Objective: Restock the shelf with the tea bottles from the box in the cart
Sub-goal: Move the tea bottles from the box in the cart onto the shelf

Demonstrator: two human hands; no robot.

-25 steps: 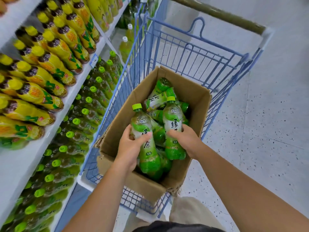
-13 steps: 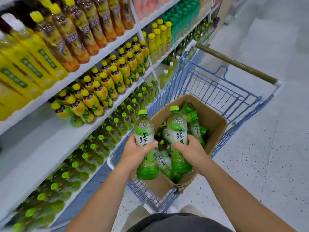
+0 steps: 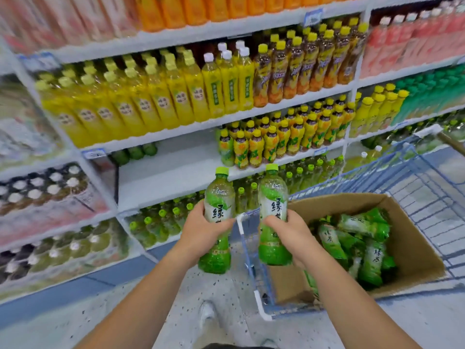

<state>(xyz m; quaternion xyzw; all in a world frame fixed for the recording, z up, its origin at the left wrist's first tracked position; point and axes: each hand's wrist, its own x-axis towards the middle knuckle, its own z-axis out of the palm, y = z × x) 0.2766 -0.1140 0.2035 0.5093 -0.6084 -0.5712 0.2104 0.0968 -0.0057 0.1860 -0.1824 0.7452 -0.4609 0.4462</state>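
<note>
left hand (image 3: 201, 231) grips left tea bottle (image 3: 219, 197) upright | right hand (image 3: 293, 230) grips right tea bottle (image 3: 273, 195) upright, apart from the first | cart (image 3: 239, 222) corner rim between them | box (image 3: 415, 248) in cart holds more bottles (image 3: 352, 238) lying flat | beyond, shelf (image 3: 173, 177) has a bare stretch of open room left of yellow-capped bottles (image 3: 276, 142)

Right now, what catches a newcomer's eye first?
Two upright green tea bottles at centre: the left hand grips the left bottle, the right hand the right bottle. Behind them, a bare stretch of white shelf breaks the packed rows. At right, the cardboard box in the blue cart holds more.
</note>
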